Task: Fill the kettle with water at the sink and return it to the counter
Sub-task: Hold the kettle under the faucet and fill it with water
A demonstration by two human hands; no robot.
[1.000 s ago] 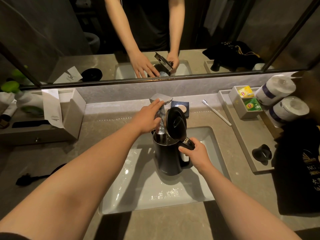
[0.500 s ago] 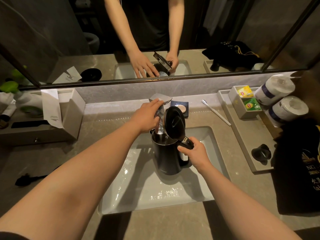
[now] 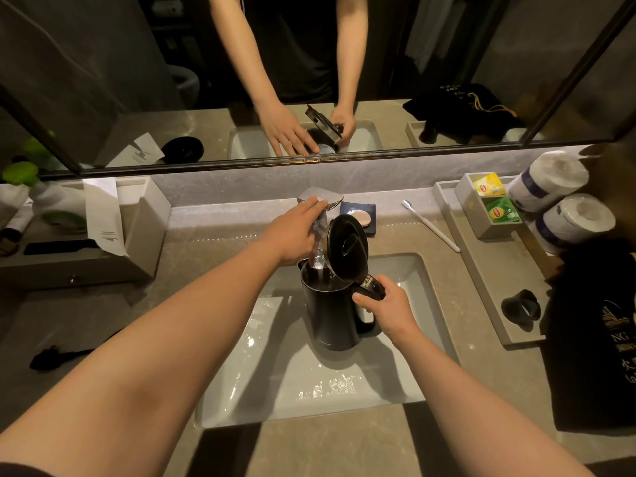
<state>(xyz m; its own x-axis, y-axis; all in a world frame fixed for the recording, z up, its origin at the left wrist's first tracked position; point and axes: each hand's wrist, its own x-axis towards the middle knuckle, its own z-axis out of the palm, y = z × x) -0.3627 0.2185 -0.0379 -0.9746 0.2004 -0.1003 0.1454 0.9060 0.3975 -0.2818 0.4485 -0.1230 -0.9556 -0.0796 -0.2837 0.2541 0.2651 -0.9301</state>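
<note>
Kettle (image 3: 332, 316) stands upright inside the sink (image 3: 309, 397), lid (image 3: 346, 247) raised, directly under the faucet (image 3: 320, 201). My right hand (image 3: 389, 309) is clamped on its handle. My left hand (image 3: 296, 232) rests, fingers extended, on the faucet. Water runs into the kettle.

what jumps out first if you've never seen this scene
The black kettle stands in the white sink with its lid flipped open under the faucet. The right hand grips its handle while the left hand rests on the faucet.
</note>
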